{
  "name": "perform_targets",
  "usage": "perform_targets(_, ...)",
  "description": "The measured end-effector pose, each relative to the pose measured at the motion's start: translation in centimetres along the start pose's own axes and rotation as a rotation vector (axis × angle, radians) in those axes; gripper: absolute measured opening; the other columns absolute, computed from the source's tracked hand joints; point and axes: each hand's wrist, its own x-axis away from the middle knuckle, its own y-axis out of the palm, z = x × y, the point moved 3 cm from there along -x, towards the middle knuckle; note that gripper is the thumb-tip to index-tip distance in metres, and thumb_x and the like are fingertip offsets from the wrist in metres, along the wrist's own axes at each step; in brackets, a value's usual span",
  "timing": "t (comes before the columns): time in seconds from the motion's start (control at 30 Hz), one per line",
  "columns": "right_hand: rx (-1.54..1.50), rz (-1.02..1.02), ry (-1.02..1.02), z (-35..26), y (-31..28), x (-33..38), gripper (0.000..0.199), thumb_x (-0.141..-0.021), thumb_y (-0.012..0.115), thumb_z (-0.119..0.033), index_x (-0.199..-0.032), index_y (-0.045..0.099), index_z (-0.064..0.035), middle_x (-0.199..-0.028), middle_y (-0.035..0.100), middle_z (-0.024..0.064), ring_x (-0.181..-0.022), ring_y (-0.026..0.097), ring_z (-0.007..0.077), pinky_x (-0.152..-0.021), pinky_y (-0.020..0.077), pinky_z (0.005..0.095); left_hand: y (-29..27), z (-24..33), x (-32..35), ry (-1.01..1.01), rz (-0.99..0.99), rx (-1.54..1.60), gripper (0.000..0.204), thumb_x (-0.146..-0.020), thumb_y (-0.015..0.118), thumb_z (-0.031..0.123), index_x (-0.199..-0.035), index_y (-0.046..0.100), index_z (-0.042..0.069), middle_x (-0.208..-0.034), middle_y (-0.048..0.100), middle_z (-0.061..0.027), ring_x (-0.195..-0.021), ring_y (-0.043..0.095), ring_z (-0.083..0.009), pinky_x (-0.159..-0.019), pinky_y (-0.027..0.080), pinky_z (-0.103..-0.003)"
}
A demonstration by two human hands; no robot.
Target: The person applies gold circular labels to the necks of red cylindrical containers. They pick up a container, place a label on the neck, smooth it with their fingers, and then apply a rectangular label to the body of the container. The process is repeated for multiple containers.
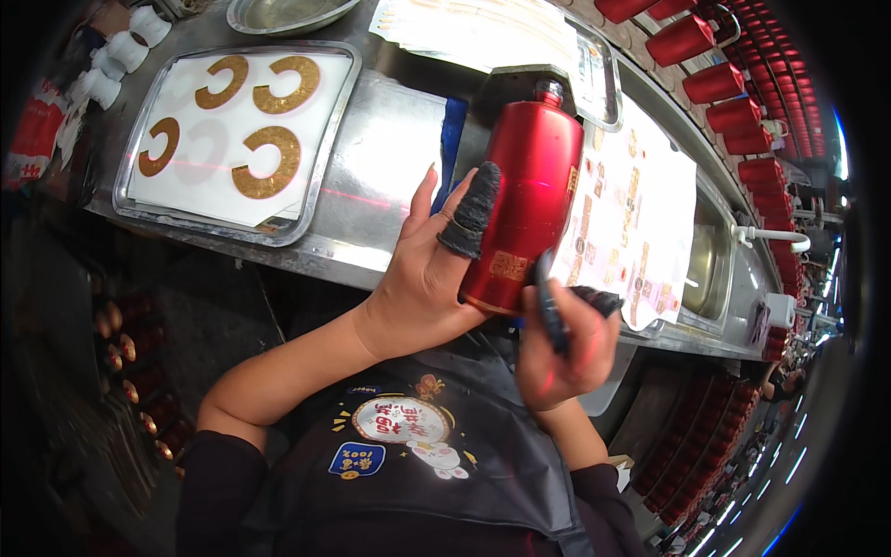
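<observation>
**Gold emblem on the bottle, gold pieces left on the tray**

My left hand (427, 269) is closed around the lower left side of a glossy red cylindrical bottle (534, 176), held tilted above the near edge of the grey metal table (348, 237), its neck toward the far side. My right hand (571, 348) grips a thin dark tool (550, 311), blurred, close to the bottle's base; whether it touches, I cannot tell.

As for progress, a square gold emblem (508, 266) is on the bottle near its base, so I judge that part placed, perhaps being pressed down. On the left, four gold C-shaped foil pieces (249, 181) lie on white paper in a shallow metal tray (334, 121), beside a pale C-shaped mark (190, 148) without gold. A white sheet with small printed marks (631, 213) lies to the right. More decorating seems to remain.
</observation>
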Motion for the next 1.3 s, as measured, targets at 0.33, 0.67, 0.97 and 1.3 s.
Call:
perform_targets(0.33, -0.029, -0.003, 0.073, 1.0, -0.2, -1.0, 0.044, -0.068, 0.085, 0.007, -0.11, 0.072, 0.0004, -0.091, 0.071, 0.0115, -0.071, 0.063, 0.0244, -0.065, 0.0508, 0.0345, -0.3, 0.0, -0.3, -0.033, 0.096, 0.075, 0.082, -0.074, 0.084, 0.026, -0.144, 0.051, 0.0, -0.15, 0.049, -0.0247, -0.14, 0.048, -0.0371, -0.12, 0.019, -0.061)
perform_targets(0.67, -0.029, -0.121, -0.094, -0.8, 0.6, -1.3, 0.05, -0.059, 0.078, 0.012, -0.106, 0.076, -0.0041, -0.086, 0.066, 0.0074, -0.077, 0.062, 0.0247, -0.067, 0.05, 0.0372, -0.2, 0.0, -0.3, -0.021, 0.145, 0.039, 0.082, -0.079, 0.082, 0.021, -0.147, 0.045, -0.005, -0.145, 0.059, -0.0174, -0.131, 0.059, -0.0342, -0.118, 0.019, -0.064)
perform_targets(0.97, -0.067, -0.3, -0.358, -1.5, -0.4, -1.0, 0.041, -0.059, 0.076, 0.005, -0.099, 0.079, -0.0052, -0.087, 0.064, 0.005, -0.078, 0.059, 0.0253, -0.064, 0.0483, 0.0353, 0.5, -1.1, 0.4, 0.024, 0.146, -0.043, 0.089, -0.079, 0.081, 0.028, -0.151, 0.037, -0.001, -0.155, 0.049, -0.0164, -0.13, 0.059, -0.0352, -0.121, 0.012, -0.061)
perform_targets(1.3, -0.137, -0.132, -0.138, 1.3, -1.2, -0.9, 0.047, -0.056, 0.076, 0.006, -0.102, 0.079, -0.0072, -0.089, 0.063, 0.0037, -0.08, 0.061, 0.0251, -0.066, 0.0523, 0.0348, 0.1, -0.6, 0.3, -0.035, 0.062, 0.032, 0.1, -0.077, 0.083, 0.032, -0.154, 0.03, -0.003, -0.158, 0.043, -0.019, -0.137, 0.052, -0.0337, -0.121, 0.006, -0.063)
